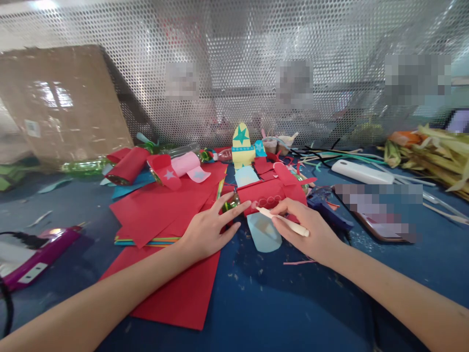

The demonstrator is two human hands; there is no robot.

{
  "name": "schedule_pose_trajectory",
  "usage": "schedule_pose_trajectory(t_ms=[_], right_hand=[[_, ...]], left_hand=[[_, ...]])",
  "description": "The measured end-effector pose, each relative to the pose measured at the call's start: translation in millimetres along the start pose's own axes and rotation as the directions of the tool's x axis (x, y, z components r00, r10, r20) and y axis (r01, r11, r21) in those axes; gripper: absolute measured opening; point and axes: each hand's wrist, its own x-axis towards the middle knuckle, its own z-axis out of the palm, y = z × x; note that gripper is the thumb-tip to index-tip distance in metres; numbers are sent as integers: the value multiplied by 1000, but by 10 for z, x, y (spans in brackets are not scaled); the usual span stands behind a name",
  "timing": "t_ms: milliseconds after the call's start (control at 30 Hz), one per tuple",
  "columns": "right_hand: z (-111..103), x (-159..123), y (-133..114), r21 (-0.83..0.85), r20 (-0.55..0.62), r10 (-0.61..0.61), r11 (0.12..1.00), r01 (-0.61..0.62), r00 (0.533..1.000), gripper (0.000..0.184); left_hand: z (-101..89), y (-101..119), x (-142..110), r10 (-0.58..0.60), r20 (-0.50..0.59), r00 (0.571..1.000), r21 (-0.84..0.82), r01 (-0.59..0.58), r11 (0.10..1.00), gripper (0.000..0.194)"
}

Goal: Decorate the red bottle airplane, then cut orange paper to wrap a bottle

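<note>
A bottle wrapped in red paper [264,191] lies on its side in front of me, with a pale row of loops drawn along it. My right hand [306,227] is closed around a white marker pen [293,226], whose tip meets the red paper at the left end of the loops. Fingers spread, my left hand [214,226] rests beside the bottle's green neck [231,201], one fingertip touching the red paper. Pale blue paper fins [264,234] stick out below and above the bottle. A yellow paper piece with a blue star [242,146] stands behind it.
Red paper sheets [172,298] are stacked at left. Other paper-wrapped bottles [130,165] lie behind them. A purple power strip [40,256] is far left. To the right are a phone [377,220], a blue tool [330,210], a white device [362,172] and corn husks [436,156].
</note>
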Motion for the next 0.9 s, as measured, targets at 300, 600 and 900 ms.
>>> schedule_pose_trajectory(t_ms=[300,600,900], right_hand=[[7,-3,11,-14,-1,16,1000,-16,1000,9],[-4,7,-1,-11,0,23,1000,-23,1000,10],[-10,1,-8,-7,1,45,999,-45,999,10]], left_hand=[[6,0,2,-5,12,1000,0,5,1000,47],[-12,8,5,-13,19,1000,9,13,1000,47],[-15,9,2,-13,18,1000,11,13,1000,47]])
